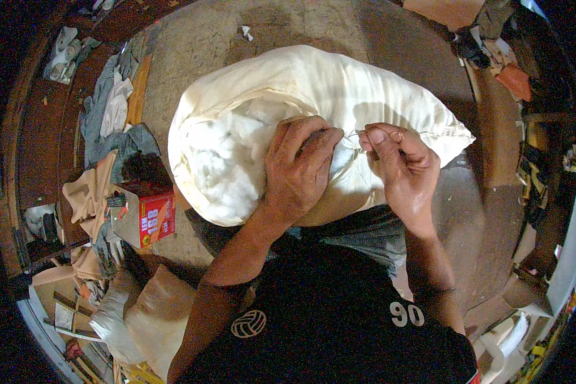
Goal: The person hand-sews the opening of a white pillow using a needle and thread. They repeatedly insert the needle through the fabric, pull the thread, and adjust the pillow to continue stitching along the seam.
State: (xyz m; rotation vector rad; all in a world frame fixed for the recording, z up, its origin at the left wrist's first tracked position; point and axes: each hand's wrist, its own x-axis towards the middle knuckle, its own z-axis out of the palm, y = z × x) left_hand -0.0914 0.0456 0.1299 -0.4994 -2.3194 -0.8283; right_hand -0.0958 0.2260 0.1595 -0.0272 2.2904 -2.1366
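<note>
A cream cloth cushion cover (403, 102), stuffed with white fibre filling (227, 153), lies across my lap. Its wide opening faces left, and the filling shows inside it. My left hand (301, 163) is closed in a pinch at the right end of that opening, holding the cloth's edge. Just to its right, my right hand (403, 163) pinches a thin thread between thumb and fingers; a needle there is too small to make out. Fine thread (354, 137) runs over the cloth between both hands. The cover narrows to a closed pointed corner on the right.
A red and silver square can (144, 214) stands at my left, beside tan cloth scraps (93, 192). Cushions (160, 307) lie at the lower left. Grey fabric (125, 150) and a wooden strip (138, 89) lie further up. More scraps and clutter (512, 82) line the right.
</note>
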